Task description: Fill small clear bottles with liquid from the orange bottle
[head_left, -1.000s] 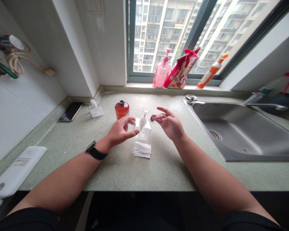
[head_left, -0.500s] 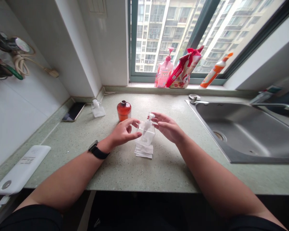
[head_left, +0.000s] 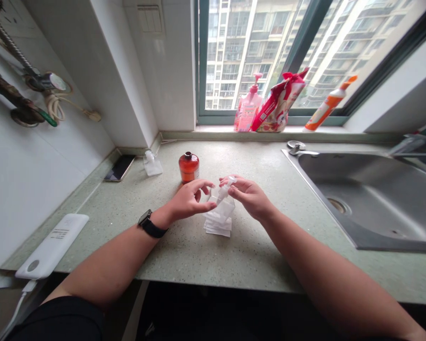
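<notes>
Bottle is leaning above the tissues, near the middle of the surface. The pump is already sitting in its top; whether it is fastened, I cannot tell. The right hand seems to be pinching the pump, while the left hand is curving open beside the bottle. The amber bottle is standing uncapped just behind the left hand. The sink and front edge are lying well apart.

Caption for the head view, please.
Right hand at the pump top of a clear bottle, left hand beside it, folded tissue below.
</notes>
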Action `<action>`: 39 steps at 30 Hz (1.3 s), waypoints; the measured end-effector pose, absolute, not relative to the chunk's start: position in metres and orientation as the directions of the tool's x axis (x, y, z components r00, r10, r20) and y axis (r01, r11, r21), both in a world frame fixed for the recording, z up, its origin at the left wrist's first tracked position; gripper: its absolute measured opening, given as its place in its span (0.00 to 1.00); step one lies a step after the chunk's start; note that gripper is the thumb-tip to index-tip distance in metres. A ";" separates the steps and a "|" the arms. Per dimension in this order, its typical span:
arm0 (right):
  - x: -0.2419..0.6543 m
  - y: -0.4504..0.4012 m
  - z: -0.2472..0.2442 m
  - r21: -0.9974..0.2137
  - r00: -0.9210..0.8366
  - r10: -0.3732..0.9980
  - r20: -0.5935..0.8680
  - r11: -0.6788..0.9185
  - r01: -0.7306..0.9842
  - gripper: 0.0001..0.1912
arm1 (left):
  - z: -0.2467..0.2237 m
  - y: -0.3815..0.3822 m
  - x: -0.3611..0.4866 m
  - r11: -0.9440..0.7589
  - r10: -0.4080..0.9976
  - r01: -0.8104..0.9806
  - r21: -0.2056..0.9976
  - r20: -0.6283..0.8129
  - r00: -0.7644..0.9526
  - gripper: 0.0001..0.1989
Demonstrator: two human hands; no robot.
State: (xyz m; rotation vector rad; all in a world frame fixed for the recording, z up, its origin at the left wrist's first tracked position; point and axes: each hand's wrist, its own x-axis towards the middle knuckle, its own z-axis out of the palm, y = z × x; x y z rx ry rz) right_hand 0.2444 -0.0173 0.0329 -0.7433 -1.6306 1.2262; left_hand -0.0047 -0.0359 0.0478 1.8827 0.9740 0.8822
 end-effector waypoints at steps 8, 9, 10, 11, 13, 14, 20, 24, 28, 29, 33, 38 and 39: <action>0.243 -0.026 0.040 -0.880 -0.335 0.827 0.452 0.475 -0.012 0.21 | 0.062 -0.046 -0.011 -0.566 0.820 0.446 0.693 0.415 0.395 0.35; 0.246 -0.025 0.041 -0.881 -0.322 0.829 0.457 0.473 -0.031 0.21 | 0.067 -0.046 -0.016 -0.576 0.815 0.437 0.691 0.442 0.375 0.35; 0.250 -0.022 0.041 -0.883 -0.300 0.837 0.457 0.468 -0.039 0.22 | 0.072 -0.046 -0.023 -0.582 0.812 0.414 0.700 0.475 0.340 0.34; 0.255 -0.018 0.040 -0.886 -0.265 0.851 0.454 0.462 -0.033 0.23 | 0.078 -0.044 -0.031 -0.579 0.815 0.393 0.714 0.495 0.302 0.33; 0.265 -0.008 0.038 -0.892 -0.164 0.881 0.444 0.452 0.010 0.24 | 0.090 -0.040 -0.053 -0.572 0.820 0.357 0.739 0.536 0.203 0.33; 0.270 -0.002 0.036 -0.894 -0.106 0.892 0.440 0.446 0.038 0.24 | 0.096 -0.036 -0.066 -0.563 0.821 0.351 0.748 0.556 0.132 0.35; 0.285 0.026 0.019 -0.907 0.034 0.913 0.405 0.397 0.142 0.29 | 0.091 -0.021 -0.142 -0.232 0.955 0.520 0.822 0.295 -0.040 0.38; 0.288 0.032 0.012 -0.901 0.030 0.917 0.398 0.385 0.201 0.30 | 0.055 -0.016 -0.171 -0.038 0.994 0.543 0.839 0.089 -0.069 0.40; 0.291 0.031 0.010 -0.896 0.009 0.926 0.377 0.362 0.258 0.29 | 0.035 -0.012 -0.182 0.027 0.991 0.491 0.871 0.040 -0.126 0.45; 0.291 0.030 0.010 -0.896 0.001 0.930 0.367 0.353 0.268 0.29 | 0.035 -0.011 -0.184 0.040 0.990 0.494 0.869 0.031 -0.136 0.45; 0.291 0.030 0.009 -0.892 -0.025 0.939 0.343 0.334 0.304 0.28 | 0.038 -0.008 -0.194 0.074 0.984 0.496 0.865 0.019 -0.180 0.46; 0.292 0.036 0.002 -0.847 -0.066 0.932 0.358 0.353 0.397 0.23 | 0.034 -0.006 -0.210 0.079 0.975 0.450 0.889 0.025 -0.221 0.43; 0.293 0.038 0.000 -0.820 -0.074 0.924 0.374 0.367 0.440 0.22 | 0.033 -0.005 -0.211 0.078 0.975 0.443 0.893 0.025 -0.223 0.43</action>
